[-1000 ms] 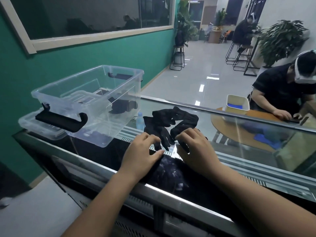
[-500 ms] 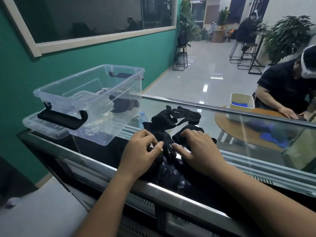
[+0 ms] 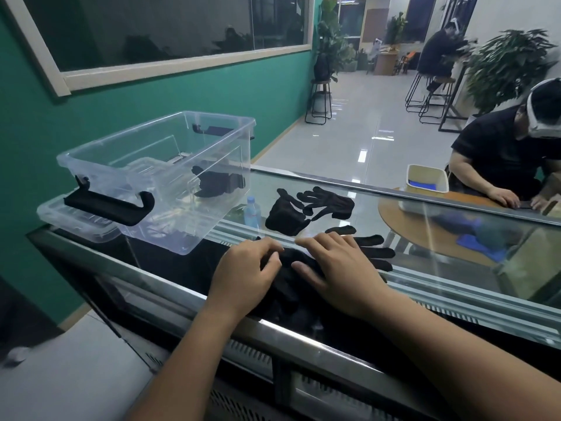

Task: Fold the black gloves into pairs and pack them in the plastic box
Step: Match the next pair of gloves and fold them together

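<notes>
The black glove (image 3: 368, 253) I am working sits flat on the glass counter (image 3: 440, 287) under both of my hands, its fabric digits poking out just past my right fingertips (image 3: 315, 241). Half a second back the loose gloves lay bunched right against my fingers; now I have drawn this one toward me, and the other two loose gloves (image 3: 306, 208) lie apart, beyond my fingertips. My right hand (image 3: 340, 275) rests palm-down, fingers spread and pressing the cloth flat, thumb tucked toward the middle. My left hand (image 3: 246, 275) has curled tighter than before, fingers bent and bunched on the glove's cuff end; whether they actually pinch the fabric I cannot tell. I judge this means one glove is singled out and flattened, ready to be matched and folded. The plastic box (image 3: 158, 177) stands well off to the left of my left fingers, with a dark folded bundle (image 3: 217, 183) already inside.
</notes>
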`<state>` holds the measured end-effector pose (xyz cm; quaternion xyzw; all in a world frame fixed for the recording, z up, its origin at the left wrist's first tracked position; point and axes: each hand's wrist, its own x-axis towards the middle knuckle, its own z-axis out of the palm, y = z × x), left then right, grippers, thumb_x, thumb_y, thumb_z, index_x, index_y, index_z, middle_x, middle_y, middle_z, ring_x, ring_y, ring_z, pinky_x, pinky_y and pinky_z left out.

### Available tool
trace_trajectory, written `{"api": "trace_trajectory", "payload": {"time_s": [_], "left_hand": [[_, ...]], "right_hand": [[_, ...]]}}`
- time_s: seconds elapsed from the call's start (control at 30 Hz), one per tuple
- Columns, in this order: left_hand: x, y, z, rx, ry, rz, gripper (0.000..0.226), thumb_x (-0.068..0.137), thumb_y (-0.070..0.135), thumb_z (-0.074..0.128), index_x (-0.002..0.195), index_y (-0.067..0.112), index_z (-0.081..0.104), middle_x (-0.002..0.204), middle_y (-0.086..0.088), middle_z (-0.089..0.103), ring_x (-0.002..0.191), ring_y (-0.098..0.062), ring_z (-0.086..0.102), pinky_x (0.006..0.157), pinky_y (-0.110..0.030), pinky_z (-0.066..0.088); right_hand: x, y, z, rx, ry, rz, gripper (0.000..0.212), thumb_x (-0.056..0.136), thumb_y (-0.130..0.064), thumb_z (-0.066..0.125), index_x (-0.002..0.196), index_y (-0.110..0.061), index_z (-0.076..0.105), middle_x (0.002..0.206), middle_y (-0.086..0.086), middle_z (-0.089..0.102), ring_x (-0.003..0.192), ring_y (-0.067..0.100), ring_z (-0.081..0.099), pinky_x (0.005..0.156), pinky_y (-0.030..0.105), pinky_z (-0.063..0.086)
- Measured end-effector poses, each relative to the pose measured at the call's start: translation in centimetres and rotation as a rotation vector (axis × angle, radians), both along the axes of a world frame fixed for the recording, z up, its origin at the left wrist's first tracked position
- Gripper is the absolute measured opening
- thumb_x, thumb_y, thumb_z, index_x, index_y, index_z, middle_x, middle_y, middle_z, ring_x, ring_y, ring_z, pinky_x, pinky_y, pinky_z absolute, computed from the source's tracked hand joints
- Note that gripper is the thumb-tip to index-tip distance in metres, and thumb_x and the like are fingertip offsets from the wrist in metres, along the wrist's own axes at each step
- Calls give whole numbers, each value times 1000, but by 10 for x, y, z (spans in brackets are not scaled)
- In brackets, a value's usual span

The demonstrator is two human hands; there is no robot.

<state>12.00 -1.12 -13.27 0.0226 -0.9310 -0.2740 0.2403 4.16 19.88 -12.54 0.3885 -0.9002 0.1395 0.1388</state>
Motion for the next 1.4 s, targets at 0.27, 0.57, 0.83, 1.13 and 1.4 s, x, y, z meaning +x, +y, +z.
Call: {"api": "trace_trajectory", "payload": {"time_s": [0.27, 0.57, 0.83, 1.13, 1.4], "left_hand": [[-8, 0, -2, -71, -51, 65, 17, 105, 43, 62, 113, 36, 74, 117, 21, 66, 119, -7, 55, 104, -33, 33], [-5, -1, 1, 6, -54, 95, 44, 100, 46, 41, 82, 26, 76, 85, 13, 64, 95, -13, 55, 98, -38, 39], [4, 1, 6, 87, -99, -107, 14, 87, 43, 87, 87, 34, 76, 86, 15, 68, 89, -6, 65, 79, -20, 50], [4, -1, 10, 201, -180, -271, 22, 93, 13, 82, 92, 35, 83, 97, 8, 70, 76, -19, 64, 73, -26, 54], [4, 3, 9, 166, -143, -4, 16, 87, 34, 87, 86, 36, 71, 73, 19, 73, 68, -6, 68, 67, -31, 57]], "right_hand": [[-3, 6, 0, 77, -45, 75, 55, 101, -69, 49, 154, -52, 42, 129, -9, 57, 118, 19, 53, 107, 41, 42], [-13, 17, 14, 19, -32, -45, 51, 103, -61, 54, 137, -25, 65, 124, 0, 63, 114, 24, 58, 98, 40, 51], [-9, 31, 25, 108, -209, -288, 42, 99, -55, 59, 122, -20, 55, 124, 4, 56, 117, 26, 52, 94, 38, 45], [-3, 34, 34, -49, -257, -324, 11, 100, -29, 59, 92, -26, 52, 100, -1, 57, 94, 23, 52, 72, 35, 38], [0, 33, 35, -530, -197, -249, 14, 102, -24, 64, 89, -18, 61, 84, -5, 65, 80, 16, 62, 71, 33, 50]]}}
